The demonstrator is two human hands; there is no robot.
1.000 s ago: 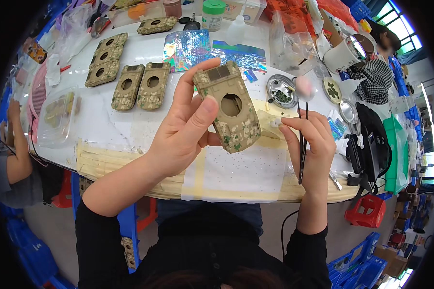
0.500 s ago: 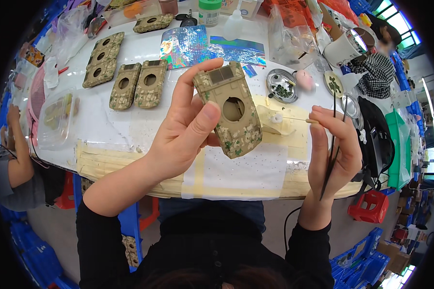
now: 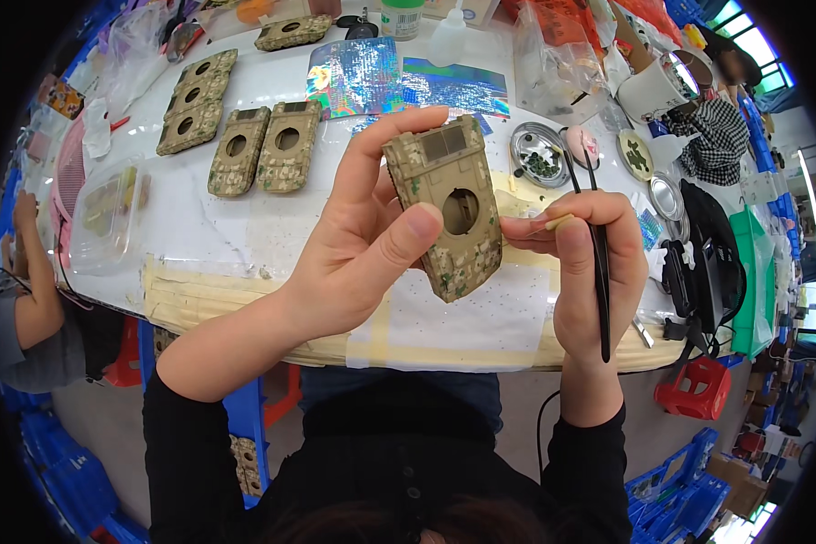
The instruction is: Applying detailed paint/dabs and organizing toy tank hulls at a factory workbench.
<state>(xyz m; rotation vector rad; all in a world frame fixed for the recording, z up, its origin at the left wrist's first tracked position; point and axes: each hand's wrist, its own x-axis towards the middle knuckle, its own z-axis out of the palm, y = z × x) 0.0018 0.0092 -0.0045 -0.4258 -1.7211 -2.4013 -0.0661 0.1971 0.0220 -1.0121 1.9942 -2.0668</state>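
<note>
My left hand (image 3: 358, 236) is closed around a camouflage model tank hull (image 3: 470, 263), thumb on its top and fingers along the far side. The hull is tilted upright above the table, with a round hole in its deck and a dark grille at the upper end. My right hand (image 3: 576, 281) is closed close to the hull's right side, fingertips at or almost at its edge. A pair of black tweezers (image 3: 603, 299) lies across that hand, tips pointing up and away. Between its thumb and fingers shows a short pale stick (image 3: 559, 221), whose far end is hidden.
Several more camouflage hulls (image 3: 286, 154) lie at the left and back. A metal dish (image 3: 524, 145) with dark green bits stands beyond my right hand. Shiny holographic sheets (image 3: 354, 77), a clear plastic box (image 3: 100, 218) and white paper (image 3: 453, 335) lie about.
My right hand has moved left to the hull's side, the tweezers swinging with it. The hull has shifted slightly right in my left hand's hold.
</note>
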